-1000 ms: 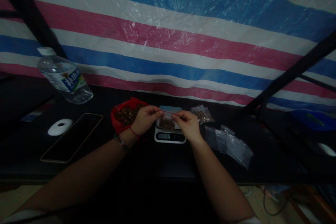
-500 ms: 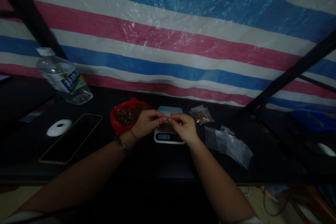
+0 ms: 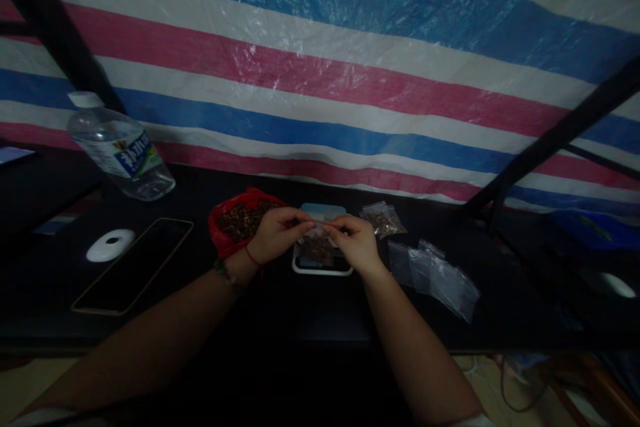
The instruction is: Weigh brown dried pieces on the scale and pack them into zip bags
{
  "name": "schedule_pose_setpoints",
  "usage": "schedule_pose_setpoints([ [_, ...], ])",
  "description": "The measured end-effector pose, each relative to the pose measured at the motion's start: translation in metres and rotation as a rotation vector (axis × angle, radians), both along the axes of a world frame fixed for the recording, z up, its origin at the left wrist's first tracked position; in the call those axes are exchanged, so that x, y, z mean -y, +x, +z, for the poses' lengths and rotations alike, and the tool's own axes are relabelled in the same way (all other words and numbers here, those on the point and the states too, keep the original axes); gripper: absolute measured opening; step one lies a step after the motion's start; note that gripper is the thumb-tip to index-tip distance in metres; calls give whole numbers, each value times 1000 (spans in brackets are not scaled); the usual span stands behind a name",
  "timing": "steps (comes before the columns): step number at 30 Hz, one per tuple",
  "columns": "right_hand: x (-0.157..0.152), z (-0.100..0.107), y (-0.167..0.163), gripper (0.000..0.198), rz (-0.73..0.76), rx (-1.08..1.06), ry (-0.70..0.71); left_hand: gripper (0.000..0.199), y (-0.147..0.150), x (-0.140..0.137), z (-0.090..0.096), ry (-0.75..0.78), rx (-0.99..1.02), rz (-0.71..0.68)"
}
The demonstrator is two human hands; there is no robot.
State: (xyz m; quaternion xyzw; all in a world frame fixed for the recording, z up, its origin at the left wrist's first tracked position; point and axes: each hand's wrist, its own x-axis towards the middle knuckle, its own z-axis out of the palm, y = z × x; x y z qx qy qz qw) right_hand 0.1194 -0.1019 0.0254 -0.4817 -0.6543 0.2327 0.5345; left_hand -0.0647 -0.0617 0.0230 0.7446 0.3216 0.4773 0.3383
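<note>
My left hand and my right hand pinch the top edge of a small clear plastic bag between thumbs and fingertips. Brown bits fill its lower part, and it hangs in front of a white digital kitchen scale, covering most of the display. Close to my left hand lies a red plastic bag, rolled open, holding a heap of brown dried pieces. Beyond my right hand are filled small zip bags, and nearer me several flat zip bags overlap.
On the left of the black table stand a water bottle, a white rounded device and a phone. A striped plastic sheet hangs behind. Sloping dark posts frame both sides; a blue object lies far right.
The small bag has come up off the scale and now hangs in front of the display, which was readable before. Both hands keep their pinch on its top edge.
</note>
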Motion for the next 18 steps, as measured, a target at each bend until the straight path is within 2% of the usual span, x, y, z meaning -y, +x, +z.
schedule_pose_setpoints([
  [3,-5,0,12,19,-123,-112,-12,21,-5,-10,-2,-80,107,106],
  [6,-8,2,24,25,-245,-173,41,22,-13,-22,-2,-111,192,229],
  [8,-7,3,25,26,-246,-148,61,23,-17,-26,-2,-107,220,257],
  [10,-4,4,21,26,-180,-92,65,26,-16,-24,-3,-117,235,187],
  [12,-1,3,14,26,-98,-41,65,32,-12,-17,-6,-136,217,18],
  [15,2,-1,5,25,-51,-28,58,38,-3,-8,-11,-120,80,-204],
  [16,2,-2,3,23,-50,-45,57,34,-1,-6,-13,-105,31,-221],
  [18,1,-5,1,19,-46,-85,56,28,2,-4,-14,-76,-11,-167],
])
